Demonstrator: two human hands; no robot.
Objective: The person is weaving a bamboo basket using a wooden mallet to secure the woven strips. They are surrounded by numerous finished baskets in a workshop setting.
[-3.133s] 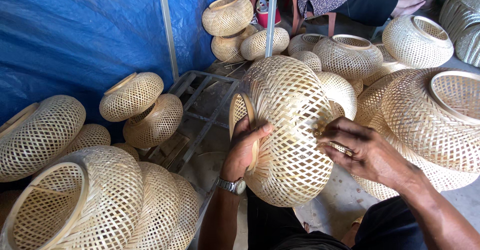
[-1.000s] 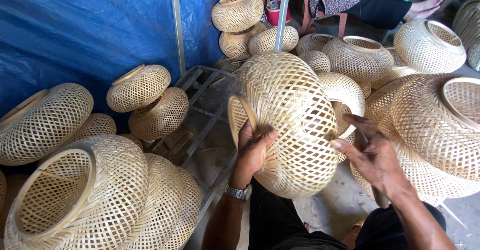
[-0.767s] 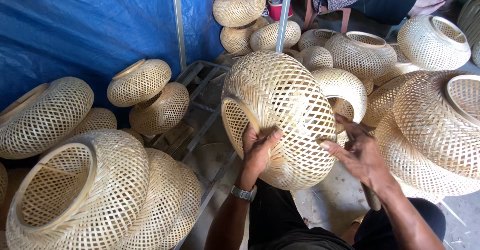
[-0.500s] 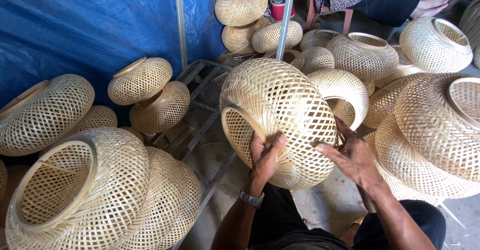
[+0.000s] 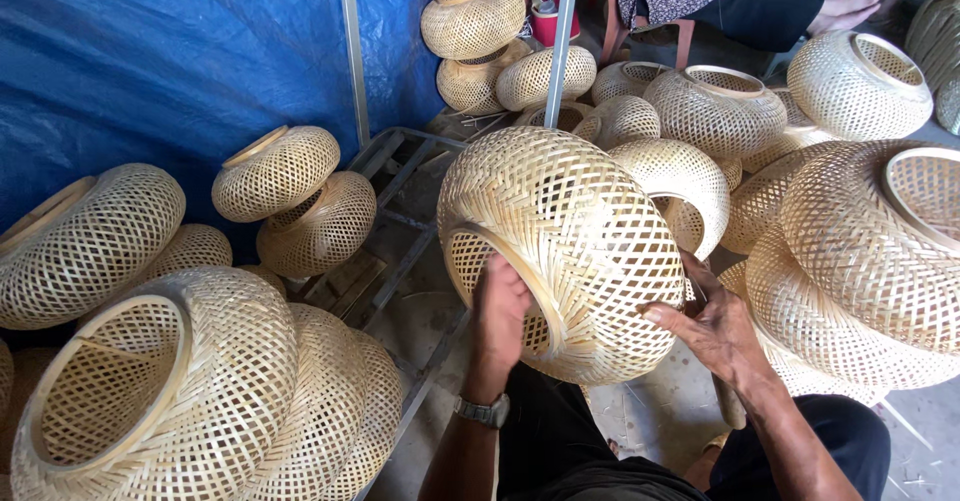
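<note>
Blue tarpaulin [image 5: 150, 51] backs stacked shades as the left hand [image 5: 500, 306] hooks the woven bamboo lampshade [image 5: 565, 246] rim, right hand [image 5: 712, 323] spread flat; a slip could dent the weave.

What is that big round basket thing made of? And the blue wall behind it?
The round woven shade in the hands looks like thin bamboo or rattan strips, pale tan and unpainted; you can see the crisscross weave with gaps. The blue sheet seems to be plastic tarpaulin: it wrinkles and shines slightly.
</note>
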